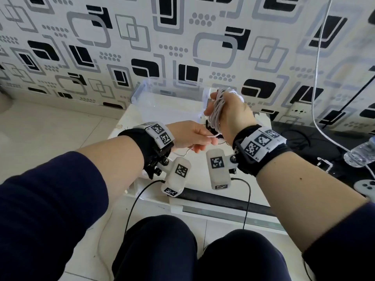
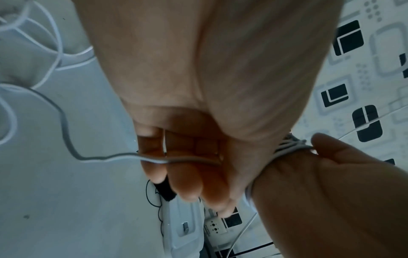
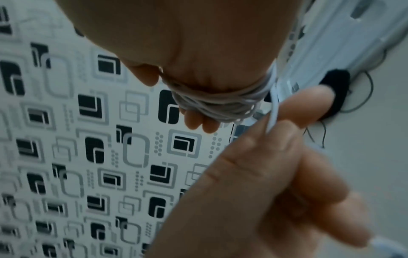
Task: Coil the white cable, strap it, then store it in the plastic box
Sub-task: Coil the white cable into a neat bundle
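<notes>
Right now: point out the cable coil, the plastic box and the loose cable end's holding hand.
cable coil [image 1: 218, 110], head view, on the white loops wound round the right hand.
plastic box [image 1: 142, 92], head view, on its clear left wall.
left hand [image 1: 190, 135], head view, on the back of the hand pinching the loose strand.

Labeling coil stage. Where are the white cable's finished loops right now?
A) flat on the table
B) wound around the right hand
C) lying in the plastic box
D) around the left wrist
B: the white cable loops wrap the right hand while the left hand pinches the loose strand; the plastic box holds no coil.
</notes>
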